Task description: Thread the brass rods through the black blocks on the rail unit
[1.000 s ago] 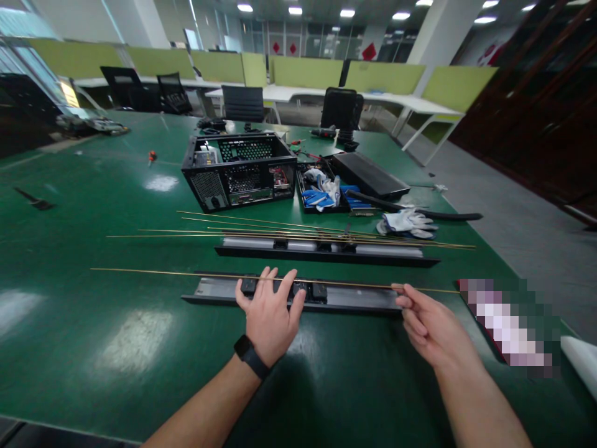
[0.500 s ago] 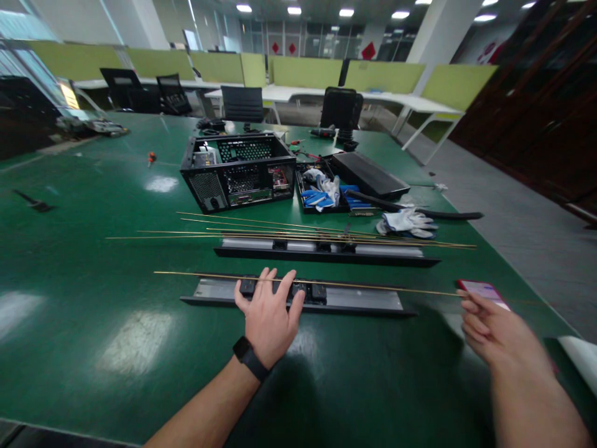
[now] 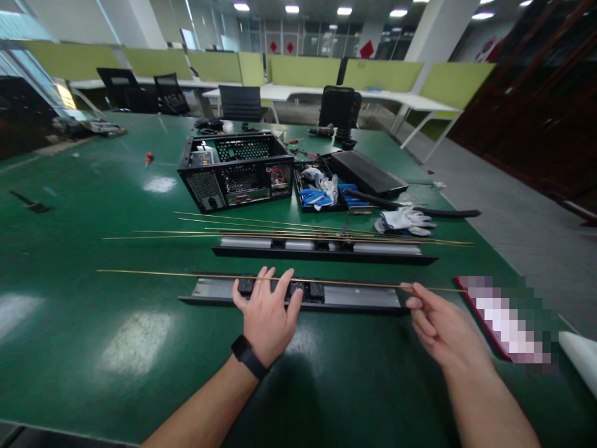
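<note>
Green table under grip | slid rod back leftward past spread left hand | pinched rod in right hand, rail left of pinch | apparently reversed stroke

From the person's head, one camera is looking forward and down, catching the left hand close at lower centre, the right hand at lower right, and distant partitions along the top.

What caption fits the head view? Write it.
Left hand spread over a metal rail; right hand pinching a thin golden rod along it.
</note>
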